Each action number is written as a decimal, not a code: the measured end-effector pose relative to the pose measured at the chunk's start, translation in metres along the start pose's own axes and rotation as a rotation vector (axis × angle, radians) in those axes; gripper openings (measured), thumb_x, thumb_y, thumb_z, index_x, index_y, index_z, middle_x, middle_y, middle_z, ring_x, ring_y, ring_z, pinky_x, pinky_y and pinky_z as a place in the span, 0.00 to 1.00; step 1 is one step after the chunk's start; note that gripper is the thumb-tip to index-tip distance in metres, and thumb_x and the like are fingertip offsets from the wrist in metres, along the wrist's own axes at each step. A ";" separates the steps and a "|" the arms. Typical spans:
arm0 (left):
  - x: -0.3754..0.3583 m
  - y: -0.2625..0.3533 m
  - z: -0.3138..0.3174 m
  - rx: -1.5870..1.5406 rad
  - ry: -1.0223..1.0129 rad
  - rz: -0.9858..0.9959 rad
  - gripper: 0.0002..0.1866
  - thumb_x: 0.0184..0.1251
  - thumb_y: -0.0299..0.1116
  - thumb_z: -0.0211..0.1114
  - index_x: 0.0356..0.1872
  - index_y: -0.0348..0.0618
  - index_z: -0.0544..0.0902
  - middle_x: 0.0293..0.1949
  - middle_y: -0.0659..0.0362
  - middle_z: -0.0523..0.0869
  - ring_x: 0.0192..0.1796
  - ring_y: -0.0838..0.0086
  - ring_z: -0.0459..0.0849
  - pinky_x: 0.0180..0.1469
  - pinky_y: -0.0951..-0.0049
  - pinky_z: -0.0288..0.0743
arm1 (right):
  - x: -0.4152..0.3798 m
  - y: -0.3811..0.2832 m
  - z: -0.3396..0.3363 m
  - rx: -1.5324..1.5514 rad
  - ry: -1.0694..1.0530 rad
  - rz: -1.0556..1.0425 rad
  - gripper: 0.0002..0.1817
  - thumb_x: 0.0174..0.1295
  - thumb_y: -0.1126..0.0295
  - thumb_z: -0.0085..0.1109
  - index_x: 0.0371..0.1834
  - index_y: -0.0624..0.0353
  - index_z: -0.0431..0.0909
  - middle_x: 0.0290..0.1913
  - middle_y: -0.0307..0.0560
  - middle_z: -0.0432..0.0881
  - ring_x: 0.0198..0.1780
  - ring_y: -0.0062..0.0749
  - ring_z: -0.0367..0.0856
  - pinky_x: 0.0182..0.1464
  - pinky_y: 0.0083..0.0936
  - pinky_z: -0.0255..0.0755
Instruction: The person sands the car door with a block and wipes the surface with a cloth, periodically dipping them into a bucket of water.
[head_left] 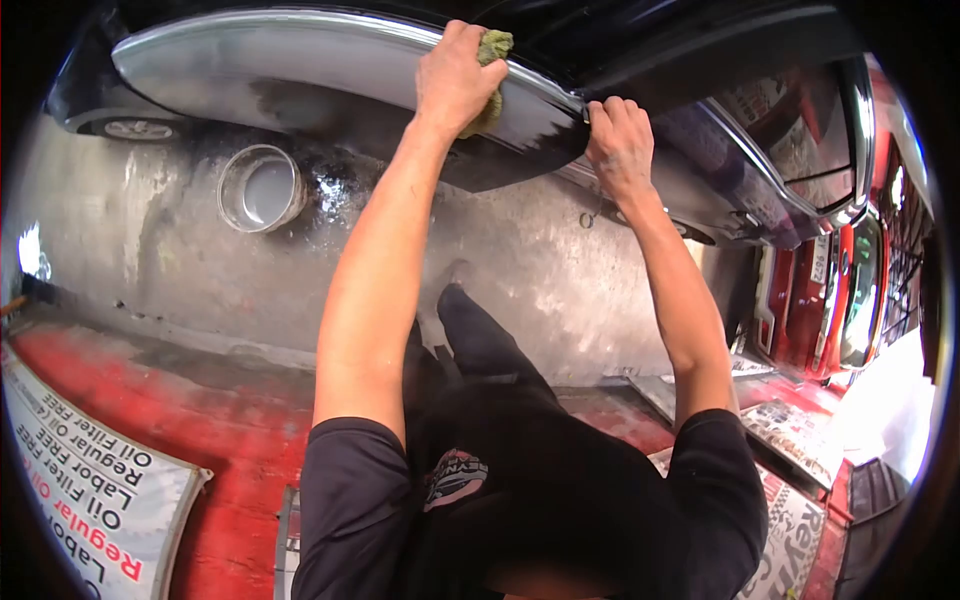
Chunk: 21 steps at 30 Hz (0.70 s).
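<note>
My left hand (455, 80) is closed on a crumpled yellow-green cloth (494, 46) and presses it to the dark, shiny car door (330, 80), close to its upper edge. Part of the cloth is hidden behind the hand. Further right, my right hand (622, 145) has its fingers curled over the corner of the same door. Its fingertips are partly out of sight behind that edge.
A bucket (262, 190) of greyish water stands on the wet concrete floor, left of my arms. To the right are the dark car's rear side (760, 170) and a red vehicle (800, 300). Printed banners (100, 490) lie on the red surface behind.
</note>
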<state>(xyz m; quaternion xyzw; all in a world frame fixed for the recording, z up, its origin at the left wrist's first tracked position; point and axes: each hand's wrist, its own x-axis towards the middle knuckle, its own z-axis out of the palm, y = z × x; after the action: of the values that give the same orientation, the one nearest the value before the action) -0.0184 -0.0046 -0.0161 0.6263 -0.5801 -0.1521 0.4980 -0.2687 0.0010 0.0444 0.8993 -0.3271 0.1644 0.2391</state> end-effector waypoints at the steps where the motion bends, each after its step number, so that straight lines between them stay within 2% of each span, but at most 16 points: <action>1: -0.001 -0.003 -0.002 -0.002 0.004 -0.009 0.25 0.63 0.44 0.70 0.59 0.43 0.87 0.59 0.52 0.86 0.58 0.48 0.88 0.61 0.53 0.82 | 0.005 -0.009 -0.001 -0.002 -0.003 0.014 0.13 0.44 0.75 0.67 0.37 0.58 0.83 0.36 0.45 0.78 0.42 0.43 0.80 0.44 0.38 0.72; 5: 0.003 -0.002 0.003 -0.023 -0.013 0.005 0.26 0.63 0.44 0.70 0.59 0.42 0.87 0.60 0.52 0.86 0.59 0.47 0.87 0.62 0.52 0.81 | 0.021 -0.014 0.009 -0.066 -0.025 0.019 0.16 0.40 0.74 0.70 0.35 0.57 0.81 0.37 0.45 0.78 0.43 0.43 0.80 0.45 0.38 0.73; 7: 0.008 -0.006 0.002 -0.011 -0.031 0.025 0.26 0.63 0.44 0.71 0.59 0.41 0.87 0.60 0.52 0.86 0.59 0.48 0.88 0.62 0.53 0.82 | 0.002 0.009 -0.003 0.002 -0.035 -0.020 0.18 0.40 0.73 0.71 0.39 0.57 0.82 0.38 0.45 0.78 0.44 0.43 0.80 0.46 0.38 0.73; 9: 0.007 -0.004 0.001 -0.007 -0.036 0.009 0.26 0.63 0.44 0.71 0.59 0.41 0.87 0.59 0.51 0.86 0.59 0.49 0.88 0.61 0.53 0.82 | -0.027 0.021 -0.013 -0.030 -0.076 0.058 0.22 0.39 0.73 0.70 0.44 0.59 0.83 0.39 0.46 0.78 0.44 0.43 0.80 0.46 0.39 0.73; 12: 0.002 -0.003 0.009 -0.022 -0.006 -0.001 0.26 0.63 0.44 0.71 0.59 0.41 0.87 0.59 0.51 0.86 0.59 0.49 0.88 0.62 0.54 0.82 | -0.011 0.009 0.000 0.030 0.003 -0.019 0.18 0.41 0.74 0.68 0.40 0.60 0.82 0.39 0.46 0.78 0.44 0.43 0.79 0.45 0.38 0.73; 14: 0.005 -0.010 0.008 -0.051 0.009 0.048 0.26 0.63 0.44 0.70 0.59 0.42 0.86 0.59 0.53 0.86 0.57 0.48 0.88 0.60 0.51 0.82 | 0.017 -0.006 0.017 -0.006 0.031 -0.042 0.15 0.44 0.74 0.66 0.38 0.59 0.81 0.37 0.46 0.77 0.42 0.44 0.79 0.44 0.38 0.73; 17: 0.010 -0.004 0.004 -0.023 -0.020 0.033 0.25 0.63 0.44 0.70 0.58 0.42 0.87 0.59 0.53 0.86 0.57 0.49 0.88 0.60 0.50 0.82 | -0.004 0.020 0.002 0.057 0.042 -0.051 0.16 0.44 0.73 0.66 0.40 0.59 0.82 0.36 0.46 0.77 0.41 0.43 0.79 0.43 0.38 0.73; 19: 0.010 -0.004 0.003 -0.033 -0.014 0.034 0.25 0.63 0.44 0.70 0.57 0.41 0.87 0.59 0.54 0.86 0.58 0.49 0.88 0.60 0.50 0.81 | -0.031 0.032 -0.010 -0.005 -0.033 0.016 0.20 0.42 0.73 0.68 0.43 0.59 0.83 0.37 0.45 0.77 0.42 0.42 0.79 0.44 0.39 0.72; 21: 0.004 0.000 0.007 -0.030 0.018 -0.008 0.25 0.63 0.43 0.69 0.59 0.41 0.87 0.60 0.52 0.87 0.59 0.49 0.88 0.62 0.55 0.81 | -0.028 0.027 -0.001 0.014 0.014 0.008 0.20 0.40 0.73 0.68 0.42 0.59 0.84 0.37 0.45 0.77 0.42 0.43 0.79 0.44 0.39 0.72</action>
<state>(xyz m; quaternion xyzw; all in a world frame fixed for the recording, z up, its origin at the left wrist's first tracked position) -0.0227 -0.0113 -0.0172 0.6225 -0.5708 -0.1573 0.5118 -0.3072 -0.0025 0.0419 0.8985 -0.3278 0.1739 0.2344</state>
